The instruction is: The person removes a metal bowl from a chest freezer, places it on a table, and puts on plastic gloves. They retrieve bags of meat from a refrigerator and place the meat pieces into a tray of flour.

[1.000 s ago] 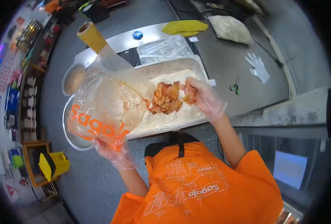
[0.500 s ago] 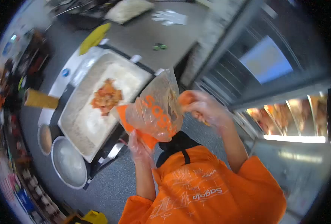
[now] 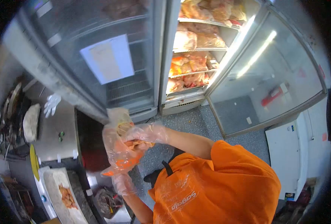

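A clear plastic bag with orange print [image 3: 115, 149] hangs before me, tilted, with pale and orange contents showing through. My left hand [image 3: 123, 183], in a clear glove, is closed on the bag's lower end; its fingers are partly hidden by the plastic. My right hand [image 3: 148, 133], also gloved, is closed at the bag's side. Beneath its fingers show orange-coated meat pieces [image 3: 138, 145], which it seems to grip. More such pieces [image 3: 67, 198] lie in a pale tray [image 3: 53, 179] at lower left.
Ahead stands a fridge with its glass door [image 3: 270, 82] swung open to the right, its shelves [image 3: 201, 48] stacked with bagged meat. A closed glass door [image 3: 135, 74] is beside it. On the metal counter [image 3: 57, 138] lie a white glove [image 3: 52, 104] and a pale sack [image 3: 32, 122].
My view has turned right, from the tray towards the open fridge. The right hand, earlier apart from the bag with an orange piece, is now against it. The left hand keeps the bag.
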`<state>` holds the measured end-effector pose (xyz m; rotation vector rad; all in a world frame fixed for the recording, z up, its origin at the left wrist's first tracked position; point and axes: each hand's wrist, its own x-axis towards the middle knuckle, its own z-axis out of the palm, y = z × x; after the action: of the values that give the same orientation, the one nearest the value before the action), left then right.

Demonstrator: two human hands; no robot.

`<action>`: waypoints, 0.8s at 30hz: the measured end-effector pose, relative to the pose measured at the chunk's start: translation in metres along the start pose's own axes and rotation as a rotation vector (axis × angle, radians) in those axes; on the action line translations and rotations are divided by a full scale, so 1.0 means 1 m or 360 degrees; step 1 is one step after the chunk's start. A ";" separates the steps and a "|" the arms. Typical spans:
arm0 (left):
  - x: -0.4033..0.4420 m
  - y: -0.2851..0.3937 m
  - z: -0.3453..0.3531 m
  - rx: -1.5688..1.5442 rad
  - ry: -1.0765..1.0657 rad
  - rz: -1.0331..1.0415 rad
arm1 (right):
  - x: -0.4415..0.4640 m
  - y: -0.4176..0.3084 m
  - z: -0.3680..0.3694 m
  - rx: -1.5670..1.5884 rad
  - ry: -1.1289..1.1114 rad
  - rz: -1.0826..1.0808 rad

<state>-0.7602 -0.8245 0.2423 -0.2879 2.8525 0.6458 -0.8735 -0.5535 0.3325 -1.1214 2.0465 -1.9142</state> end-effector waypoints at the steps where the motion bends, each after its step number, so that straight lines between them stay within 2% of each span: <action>1: 0.006 0.026 0.009 0.0209 -0.0025 -0.0060 | -0.017 0.002 -0.023 -0.0365 0.0028 -0.0354; 2: -0.001 0.081 -0.006 -0.1042 -0.0244 0.0261 | -0.038 -0.021 -0.051 -0.0430 -0.0097 0.0317; 3: -0.007 0.131 -0.014 -0.2289 -0.0474 0.0578 | -0.064 -0.031 -0.078 -0.0445 -0.0143 0.0649; 4: -0.009 0.169 -0.012 -0.2277 -0.0481 0.0595 | -0.089 -0.041 -0.106 -0.0474 -0.0198 0.0980; 6: -0.002 0.240 -0.002 -0.3039 -0.1300 0.0827 | -0.136 -0.041 -0.160 -0.0136 0.0082 0.0828; 7: 0.011 0.269 0.008 -0.3045 -0.1769 0.0531 | -0.157 -0.038 -0.185 -0.0016 0.0178 0.0770; 8: 0.028 0.288 0.032 -0.3031 -0.1776 0.0479 | -0.180 -0.034 -0.206 0.0096 0.0160 0.0762; 10: 0.067 0.320 0.084 -0.2027 -0.1600 0.0172 | -0.212 -0.034 -0.239 0.0265 0.0172 0.0752; 12: 0.040 0.476 0.049 -0.1441 -0.1811 0.0784 | -0.225 -0.041 -0.287 -0.0039 -0.0405 0.1549; 14: 0.053 0.536 0.084 -0.0674 -0.1763 0.0977 | -0.256 -0.032 -0.312 0.0098 -0.0273 0.1450; 15: 0.057 0.547 0.109 -0.0657 -0.1781 0.0959 | -0.271 -0.026 -0.323 0.0183 -0.0149 0.1336; 16: 0.062 0.553 0.138 -0.0498 -0.1532 0.1072 | -0.284 -0.021 -0.332 0.0267 -0.0019 0.1215; 18: 0.064 0.574 0.160 -0.0323 -0.1291 0.1177 | -0.305 -0.010 -0.345 0.0406 0.0240 0.0996; 20: 0.067 0.589 0.172 -0.0368 -0.0553 0.1252 | -0.321 -0.002 -0.365 0.0496 0.0464 0.0892; 21: 0.078 0.583 0.181 -0.0340 -0.0406 0.1187 | -0.328 0.000 -0.380 0.0533 0.0562 0.0946; 22: 0.093 0.573 0.187 -0.0322 -0.0416 0.1179 | -0.336 0.000 -0.398 0.0561 0.0665 0.1067; 24: 0.114 0.554 0.192 -0.0576 -0.0674 0.0915 | -0.344 -0.005 -0.451 0.0682 0.0915 0.1436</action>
<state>-0.9693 -0.2651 0.2685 0.5766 2.3785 1.1647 -0.8737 0.0121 0.2900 0.4509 1.7048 -2.0609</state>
